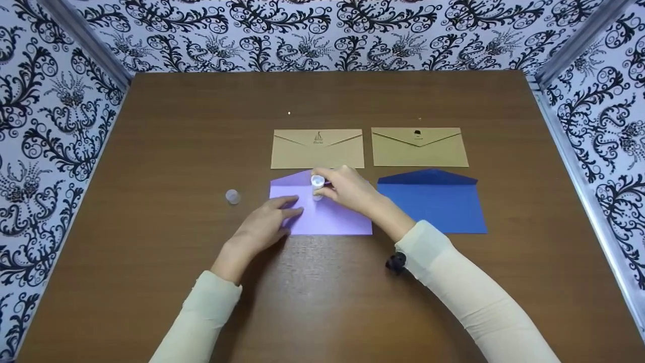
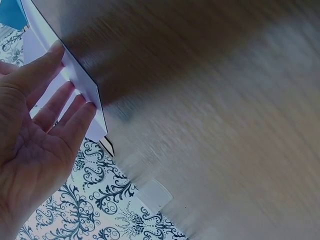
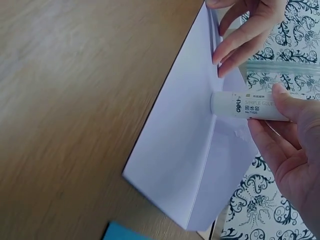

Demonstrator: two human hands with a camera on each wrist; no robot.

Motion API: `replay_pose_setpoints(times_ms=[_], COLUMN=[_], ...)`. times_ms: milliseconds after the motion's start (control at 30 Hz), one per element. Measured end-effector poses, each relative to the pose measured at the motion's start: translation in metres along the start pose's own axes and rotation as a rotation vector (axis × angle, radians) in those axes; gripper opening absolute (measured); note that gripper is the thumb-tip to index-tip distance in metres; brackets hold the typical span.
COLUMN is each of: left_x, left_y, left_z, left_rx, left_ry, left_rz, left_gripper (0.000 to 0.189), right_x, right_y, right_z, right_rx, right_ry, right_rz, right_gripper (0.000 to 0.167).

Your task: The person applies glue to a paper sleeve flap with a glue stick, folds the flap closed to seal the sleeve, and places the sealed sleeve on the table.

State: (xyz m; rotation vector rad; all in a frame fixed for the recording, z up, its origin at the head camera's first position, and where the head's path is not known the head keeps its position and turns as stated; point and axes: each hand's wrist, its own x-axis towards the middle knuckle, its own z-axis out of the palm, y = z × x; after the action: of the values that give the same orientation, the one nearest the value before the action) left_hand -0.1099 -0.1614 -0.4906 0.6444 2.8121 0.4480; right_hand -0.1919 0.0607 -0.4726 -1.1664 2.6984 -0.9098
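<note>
A purple envelope [image 1: 332,217] lies on the table with its flap unfolded away from the person. My right hand [image 1: 347,189] grips a white glue stick [image 3: 250,106] between thumb and fingers. In the right wrist view its end meets the envelope near the flap's fold line. My left hand [image 1: 264,224] rests on the envelope's left side, fingers extended across the paper. Left of the envelope sits a small whitish cap [image 1: 233,196], apart from both hands. To the right lies a blue envelope [image 1: 432,209], its darker flap also unfolded.
Behind the purple and blue envelopes, two tan envelopes lie with flaps folded down, a left one [image 1: 317,151] and a right one [image 1: 421,148]. The brown table [image 1: 151,242] ends at walls of black-and-white patterned covering [image 1: 312,40]. A black round ornament [image 1: 396,262] hangs by the right cuff.
</note>
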Motion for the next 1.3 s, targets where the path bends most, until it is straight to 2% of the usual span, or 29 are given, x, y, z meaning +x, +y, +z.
replay_pose_setpoints(times_ms=[367, 533, 700, 1000, 1300], left_x=[0.001, 0.000, -0.001, -0.001, -0.001], left_y=[0.001, 0.001, 0.000, 0.003, 0.004], left_z=[0.000, 0.000, 0.000, -0.002, -0.003], left_rx=[0.004, 0.003, -0.002, -0.008, 0.000], left_ry=[-0.018, -0.003, 0.018, -0.009, -0.006], left_rz=[-0.029, -0.009, 0.003, -0.018, -0.008], left_gripper=[0.049, 0.049, 0.047, 0.046, 0.046], right_x=[-0.020, -0.023, -0.023, -0.016, -0.006], right_y=[0.002, -0.002, -0.007, -0.012, -0.013], right_z=[-0.004, -0.003, 0.000, 0.006, 0.010], right_rx=[0.020, 0.018, -0.006, 0.022, 0.025], right_ry=[0.029, 0.025, 0.009, -0.027, -0.019], right_rz=[0.022, 0.013, -0.013, -0.043, -0.047], right_gripper=[0.027, 0.026, 0.028, 0.028, 0.027])
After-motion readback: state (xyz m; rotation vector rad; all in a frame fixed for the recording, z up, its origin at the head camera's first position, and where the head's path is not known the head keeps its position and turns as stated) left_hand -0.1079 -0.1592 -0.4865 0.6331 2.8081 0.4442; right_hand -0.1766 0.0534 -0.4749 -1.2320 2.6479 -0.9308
